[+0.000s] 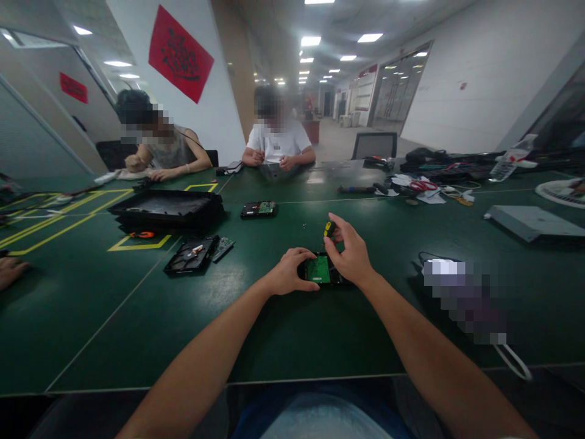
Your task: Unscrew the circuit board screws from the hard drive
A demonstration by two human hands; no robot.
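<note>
A hard drive lies on the green table in front of me, its green circuit board facing up. My left hand grips its left end, thumb on the near edge and fingers on the far edge. In my right hand is a small yellow-and-black screwdriver, held upright over the board between thumb and fingers. The screwdriver's tip is mostly hidden by my fingers. Tiny screws lie just beyond the drive.
To the left are an opened hard drive, a loose circuit board and stacked black trays. Another drive lies farther back. At right are a grey metal case, a bottle and cables. Two people sit opposite; another hand shows far left.
</note>
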